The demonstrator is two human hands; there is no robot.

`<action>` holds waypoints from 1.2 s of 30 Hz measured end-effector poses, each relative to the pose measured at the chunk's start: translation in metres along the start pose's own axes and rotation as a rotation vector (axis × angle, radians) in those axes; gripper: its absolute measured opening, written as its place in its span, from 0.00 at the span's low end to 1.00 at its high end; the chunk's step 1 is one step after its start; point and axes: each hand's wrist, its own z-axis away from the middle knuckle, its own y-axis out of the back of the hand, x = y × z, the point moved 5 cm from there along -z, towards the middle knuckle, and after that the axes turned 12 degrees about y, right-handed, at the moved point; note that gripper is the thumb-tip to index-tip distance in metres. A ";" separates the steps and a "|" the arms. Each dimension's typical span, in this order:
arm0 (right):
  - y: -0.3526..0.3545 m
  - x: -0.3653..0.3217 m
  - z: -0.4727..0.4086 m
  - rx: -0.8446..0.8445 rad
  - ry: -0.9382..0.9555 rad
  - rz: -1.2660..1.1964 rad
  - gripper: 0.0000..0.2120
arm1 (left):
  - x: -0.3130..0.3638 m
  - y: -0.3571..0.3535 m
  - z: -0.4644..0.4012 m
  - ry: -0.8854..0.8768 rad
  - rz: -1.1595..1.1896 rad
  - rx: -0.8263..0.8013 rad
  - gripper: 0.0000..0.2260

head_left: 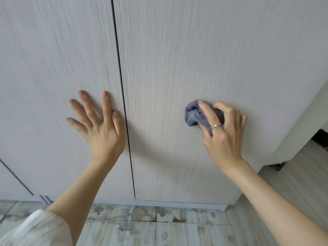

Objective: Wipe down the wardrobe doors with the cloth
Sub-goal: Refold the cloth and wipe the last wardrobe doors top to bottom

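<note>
Our right hand (224,128) has its fingers curled round a bunched purple cloth (194,114), pressing it against the right door (195,59), low on the panel. Our left hand (99,121) is spread flat, fingers straight, on the left door (53,59), just beside the dark gap (122,89) between the two doors; it holds nothing.

Risks as we see them:
- The cloth is wadded into a small lump, so contact area is small. We'd likely leave unwiped streaks unless strokes overlap or we refold it flatter.
- The ring (215,125) on the right hand sits close to the panel. If the cloth slips out from under the fingers, metal could scuff the finish.
- The bare left palm on the left door probably leaves prints, so that patch needs a wipe afterwards.
- Pushing hard near the gap could rock or spring a door; the left hand bracing there helps only its own side.
- The tiled floor (159,228) looks blotchy, possibly wet. Can't tell for sure, but footing could be a slip risk.
</note>
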 end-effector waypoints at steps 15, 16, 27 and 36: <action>0.015 0.023 -0.008 0.023 -0.083 -0.157 0.12 | 0.000 0.000 0.003 0.050 -0.016 -0.035 0.24; 0.014 0.025 -0.024 0.078 -0.115 -0.159 0.13 | 0.000 0.000 0.003 0.052 -0.014 -0.036 0.24; -0.034 -0.077 0.023 -0.225 0.394 -0.195 0.17 | 0.001 0.001 0.004 0.057 -0.012 -0.038 0.24; 0.025 0.044 -0.010 -0.103 0.176 -0.009 0.16 | 0.003 -0.003 0.007 0.090 0.011 -0.016 0.24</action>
